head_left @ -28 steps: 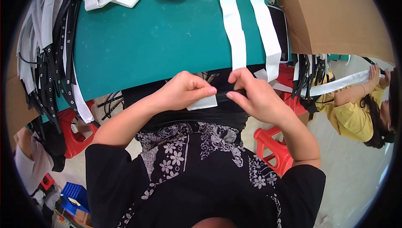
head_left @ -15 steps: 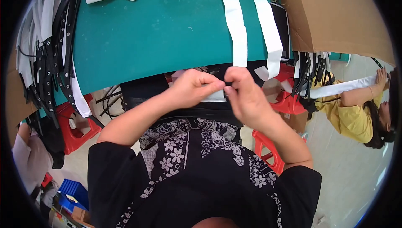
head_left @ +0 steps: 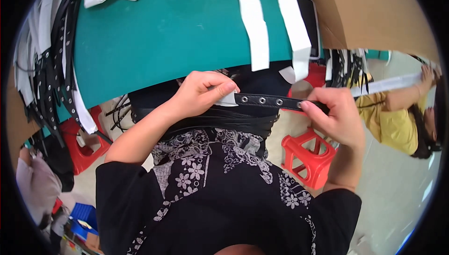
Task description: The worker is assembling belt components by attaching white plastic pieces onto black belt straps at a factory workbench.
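Observation:
A black belt [head_left: 270, 101] with silver eyelets is stretched level between my two hands, just off the table's near edge. My left hand [head_left: 206, 93] pinches its left end, where a piece of white strip [head_left: 228, 100] shows under the fingers. Further along, my right hand [head_left: 337, 114] grips the belt with the thumb on top, close to an eyelet. More black straps [head_left: 220, 120] lie across my lap below. Beyond the hands, two white strips [head_left: 256, 30] hang toward the near edge of the green table [head_left: 154, 40].
Bundles of eyelet belts and white strips [head_left: 49, 68] hang at the left. A cardboard box [head_left: 379, 11] stands at the right, beside a dark flat object [head_left: 306, 23]. Red stools [head_left: 308, 154] stand below. A person in yellow [head_left: 390, 119] works at the right, another person [head_left: 35, 180] sits at the left.
My hands were together at the fingertips. Now the right hand has drawn away to the right, and the eyelet belt shows stretched between them.

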